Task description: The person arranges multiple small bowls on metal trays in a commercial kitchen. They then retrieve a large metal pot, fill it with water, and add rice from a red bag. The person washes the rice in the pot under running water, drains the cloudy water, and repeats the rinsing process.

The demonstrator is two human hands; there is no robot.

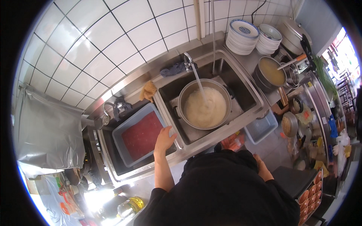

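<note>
Water runs from a chrome faucet [187, 60] into a large two-handled metal pot [181, 97] standing in the right sink basin. Cloudy, pale liquid fills much of the pot. My left hand [164, 139], empty with fingers apart, is over the sink's front part, beside the right edge of a grey-blue plastic tub [121, 149]. Red liquid lies in that tub, which sits tilted in the left basin. My right hand [258, 161] hangs low at my right side, partly hidden by my black clothing; its fingers cannot be made out clearly.
Stacked plates [241, 41] and bowls [268, 42] stand behind the sink at right, near a pot of yellowish liquid [271, 70]. A yellow-brown cloth [148, 91] lies on the divider's back end. A blue-grey basket [261, 127] is below the sink's right front. An oil bottle [131, 206] stands lower left.
</note>
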